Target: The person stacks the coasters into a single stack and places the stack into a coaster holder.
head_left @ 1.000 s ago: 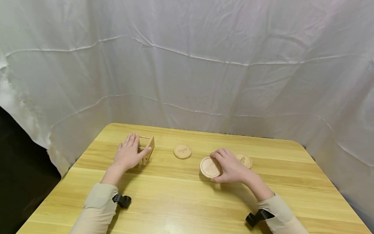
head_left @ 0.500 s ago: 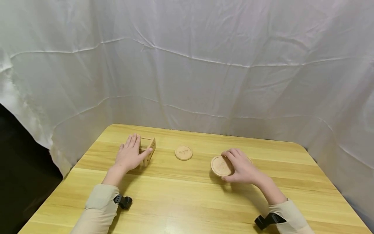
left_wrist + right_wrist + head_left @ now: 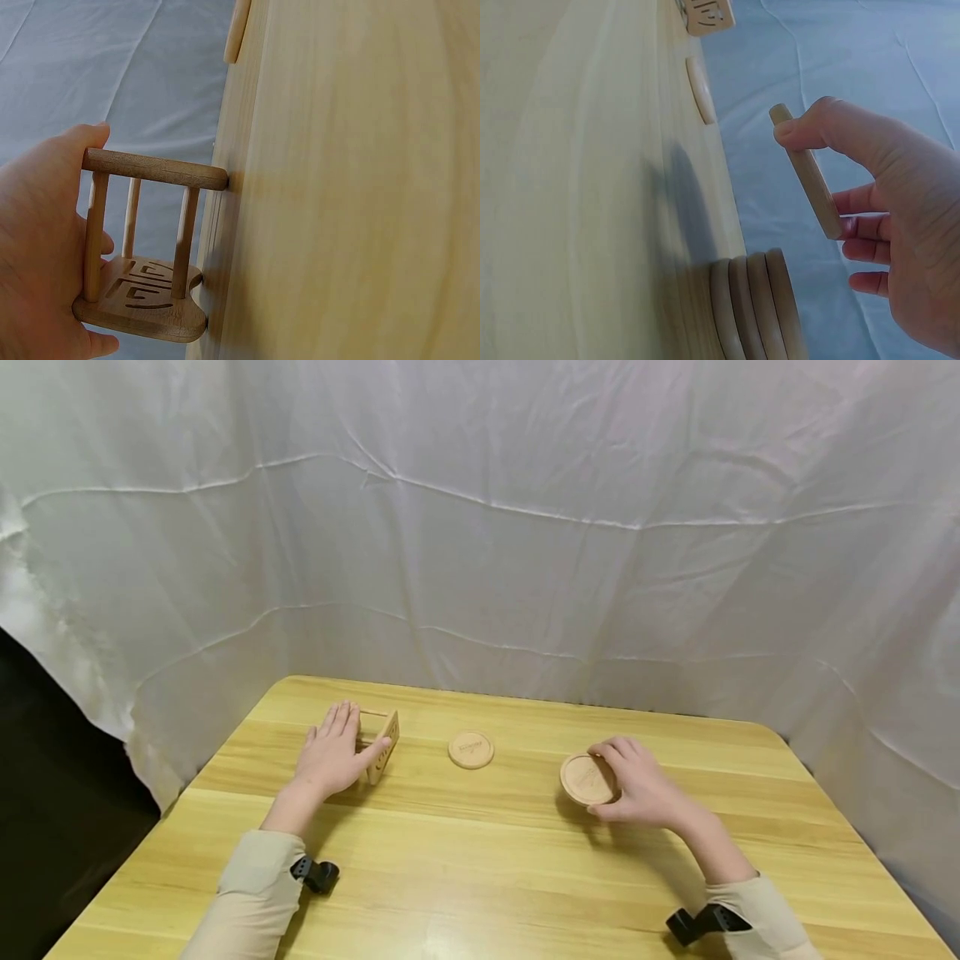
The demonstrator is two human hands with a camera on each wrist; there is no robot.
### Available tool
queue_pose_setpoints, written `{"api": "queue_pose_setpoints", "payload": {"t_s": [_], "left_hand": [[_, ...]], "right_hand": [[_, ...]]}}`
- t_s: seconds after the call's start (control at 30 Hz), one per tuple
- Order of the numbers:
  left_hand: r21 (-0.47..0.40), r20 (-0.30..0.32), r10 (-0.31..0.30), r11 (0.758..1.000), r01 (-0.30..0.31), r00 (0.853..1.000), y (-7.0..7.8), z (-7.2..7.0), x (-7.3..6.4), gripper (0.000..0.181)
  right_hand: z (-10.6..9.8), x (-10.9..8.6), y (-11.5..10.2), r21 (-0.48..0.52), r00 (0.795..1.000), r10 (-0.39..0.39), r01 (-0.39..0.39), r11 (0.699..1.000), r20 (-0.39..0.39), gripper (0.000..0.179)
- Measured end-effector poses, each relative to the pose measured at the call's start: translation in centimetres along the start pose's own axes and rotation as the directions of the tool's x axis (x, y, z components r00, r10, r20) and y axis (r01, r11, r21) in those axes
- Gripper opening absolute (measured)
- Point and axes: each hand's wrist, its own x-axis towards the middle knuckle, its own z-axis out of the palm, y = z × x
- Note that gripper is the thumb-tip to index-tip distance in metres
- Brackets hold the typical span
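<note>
My left hand lies over a small wooden coaster holder, two carved panels joined by thin rods. Its thumb presses one panel while the fingers reach across toward the other. My right hand pinches a round wooden coaster by its edges between thumb and fingers, raised off the table. In the right wrist view this coaster stands apart from a stack of several coasters on the table. The head view has that stack hidden behind the right hand and the held coaster.
A single coaster lies flat on the wooden table between the hands. Behind the table's far edge hangs a pale cloth curtain. Each wrist wears a black camera, one of them the left wrist camera.
My right hand has moved to the right with the coaster, and the stack visible beside it earlier in the head view is now covered. The left hand stays on the holder.
</note>
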Motion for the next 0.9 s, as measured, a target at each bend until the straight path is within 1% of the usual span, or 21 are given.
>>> {"api": "queue_pose_setpoints", "payload": {"t_s": [0.43,0.67,0.9], "left_hand": [[0.001,0.010,-0.002,1.000,0.002,1.000,0.1,0.1,0.0,0.096],[0.010,-0.001,0.002,1.000,-0.002,1.000,0.0,-0.1,0.2,0.094],[0.006,0.008,0.003,1.000,-0.003,1.000,0.1,-0.2,0.1,0.096]], "right_hand": [[-0.3,-0.9,2.2,0.008,0.995,0.100,-0.100,0.995,0.031,0.076],[-0.5,-1.1,3.5,0.013,0.992,0.124,-0.124,0.992,0.035,0.075],[-0.5,-1.7,4.5,0.010,0.990,0.142,-0.142,0.990,0.025,0.073]]}}
